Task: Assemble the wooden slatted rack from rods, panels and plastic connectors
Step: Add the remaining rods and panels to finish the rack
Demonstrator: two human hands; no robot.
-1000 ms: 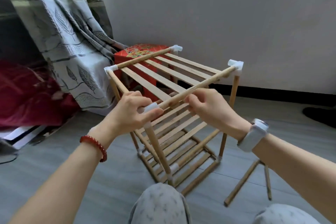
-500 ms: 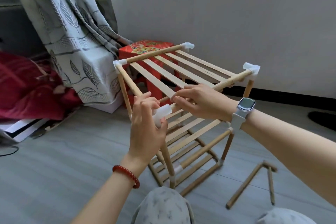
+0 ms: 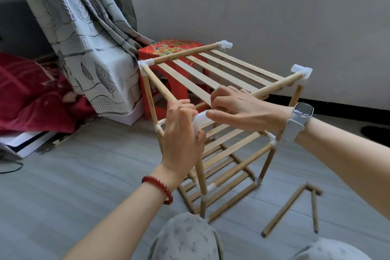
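I have the pale wooden slatted rack standing on the grey plank floor, close in front of my knees, and it looks nearly whole: three slatted tiers, with white plastic connectors at three of the top corners. The near top corner is the one in work. My left hand is curled round the white plastic corner connector there, gripping it from the near side so the socket stays lined up with the upright rod beneath it. My right hand comes across from the right and holds the round wooden front rod of the top tier near its free end, fingers wrapped over it and the fingertip of one finger touching the connector, which I judge is to steer the rod end into the socket while the left hand braces against the push. Whether the rod is already seated I can't quite tell, since both hands cover the joint. The far end of that rod sits in the right corner connector. Two loose wooden rods lie on the floor to the right, apart from the rack, presumably kept within reach.
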